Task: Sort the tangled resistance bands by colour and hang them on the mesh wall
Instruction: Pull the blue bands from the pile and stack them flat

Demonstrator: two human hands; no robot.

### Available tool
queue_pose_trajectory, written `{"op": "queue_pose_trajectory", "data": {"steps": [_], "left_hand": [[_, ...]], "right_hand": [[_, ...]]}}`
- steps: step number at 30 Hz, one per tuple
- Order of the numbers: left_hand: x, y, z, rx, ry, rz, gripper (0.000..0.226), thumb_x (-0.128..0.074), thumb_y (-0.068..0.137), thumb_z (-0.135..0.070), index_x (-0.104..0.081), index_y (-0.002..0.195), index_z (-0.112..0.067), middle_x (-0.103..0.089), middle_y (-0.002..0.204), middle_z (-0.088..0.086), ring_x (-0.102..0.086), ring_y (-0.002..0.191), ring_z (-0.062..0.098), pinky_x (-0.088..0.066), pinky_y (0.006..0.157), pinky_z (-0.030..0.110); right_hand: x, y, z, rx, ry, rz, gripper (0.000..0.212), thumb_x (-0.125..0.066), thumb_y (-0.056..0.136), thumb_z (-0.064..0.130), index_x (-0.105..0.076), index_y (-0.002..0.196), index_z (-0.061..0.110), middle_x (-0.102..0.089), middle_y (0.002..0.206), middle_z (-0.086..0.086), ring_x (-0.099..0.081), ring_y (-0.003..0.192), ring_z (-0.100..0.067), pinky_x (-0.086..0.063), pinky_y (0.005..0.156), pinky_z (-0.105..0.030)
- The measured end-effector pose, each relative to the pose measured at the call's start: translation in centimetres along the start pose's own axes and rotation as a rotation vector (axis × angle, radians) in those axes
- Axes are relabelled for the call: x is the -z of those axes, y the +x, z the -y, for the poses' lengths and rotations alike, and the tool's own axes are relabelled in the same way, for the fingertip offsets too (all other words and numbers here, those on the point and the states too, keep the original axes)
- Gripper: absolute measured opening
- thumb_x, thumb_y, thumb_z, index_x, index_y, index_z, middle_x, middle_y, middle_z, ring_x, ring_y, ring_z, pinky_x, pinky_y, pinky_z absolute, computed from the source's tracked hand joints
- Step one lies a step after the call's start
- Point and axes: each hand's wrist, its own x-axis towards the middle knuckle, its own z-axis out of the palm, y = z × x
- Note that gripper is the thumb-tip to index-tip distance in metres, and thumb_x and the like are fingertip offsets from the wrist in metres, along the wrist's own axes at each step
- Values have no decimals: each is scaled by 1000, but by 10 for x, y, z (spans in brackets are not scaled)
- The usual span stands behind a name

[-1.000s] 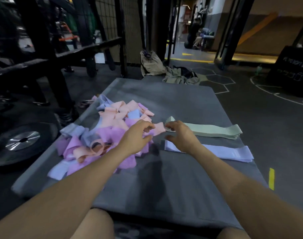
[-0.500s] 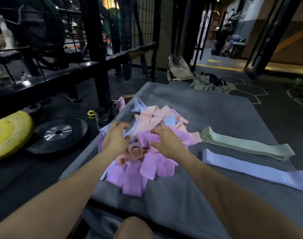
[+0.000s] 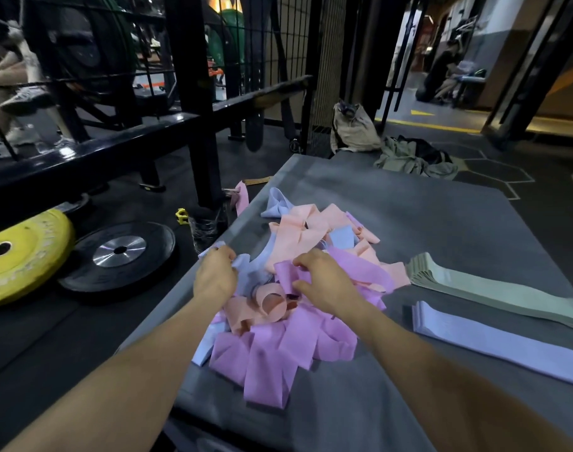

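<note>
Tangled pile of resistance bands (image 3: 298,288) sits on the left-centre of a grey mat (image 3: 441,223), near its left edge: purple bands (image 3: 278,350) bunched at the near end, peach bands (image 3: 308,230) at the far end w/ one peach loop (image 3: 272,303) curled up in the middle, pale blue bands (image 3: 252,275) poking out along the left side. No clear single direction in the pile; strips cross every way.

Left hand (image 3: 215,277) is on the left edge of the pile, fingers closed around a pale blue strip. Right hand (image 3: 324,283) rests on top of the purple strips, fingers curled down onto the fabric; can't tell if it's actually pinching one.

Sorted stacks lie flat to the right, apart from the pile: green stack (image 3: 494,295) and, nearer the person, light blue stack (image 3: 494,340). Both lie roughly parallel, long axes running across the mat from near the pile out to the right. Green stack's left end is just beside the peach strips.

One pink band (image 3: 242,197) hangs off the mat's far-left edge.

No containers as such; a tan bag (image 3: 353,132) and crumpled clothes (image 3: 412,158) lie past the mat's far end.

Room: dark gym floor; black weight plate (image 3: 119,256) & yellow plate (image 3: 18,259) on the floor at left, black rack frame (image 3: 194,102) behind them, mesh wall (image 3: 324,66) beyond.
</note>
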Motion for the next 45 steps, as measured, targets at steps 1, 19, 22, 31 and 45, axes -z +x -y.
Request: {"op": "queue_pose_trajectory", "data": {"steps": [1,19,22,31,45], "left_hand": [[1,0,-1,12,-13,-4,17,-50,83,-5,-63,94,-5,-59,99,13,-55,89,34,-37,68,30],[89,-53,-152,-367,-760,215,15,-58,88,-1,-62,102,-4,-61,88,6,-56,79,15,-47,74,19],[93,-70,-173,-313,-929,283,12,-56,90,-3,-60,101,-6,-59,85,7,-55,76,16,-48,69,22],[63,-122,-213,-128,-1187,440,20,-51,94,-11,-57,76,-14,-50,77,5,-46,75,16,-37,68,28],[-7,-165,-207,-1,-1016,489,17,-54,93,-29,-64,92,-15,-64,108,8,-57,108,27,-41,104,47]], "right_hand": [[0,0,0,-2,3,1,32,-61,83,16,-61,114,13,-56,113,-7,-51,104,-24,-47,87,-35],[100,-37,27,-7,457,-312,48,-71,81,18,-51,124,9,-53,108,0,-52,93,-13,-42,81,-23],[116,-54,14,-38,452,-358,49,-71,82,23,-51,125,10,-52,119,-6,-52,96,-14,-39,79,-22],[136,-122,-33,-67,478,-317,38,-67,83,12,-56,120,12,-54,111,0,-53,96,-11,-44,82,-18],[117,-198,-99,-206,762,-203,29,-59,88,6,-52,116,11,-62,87,0,-54,73,-8,-43,62,-12]]}}
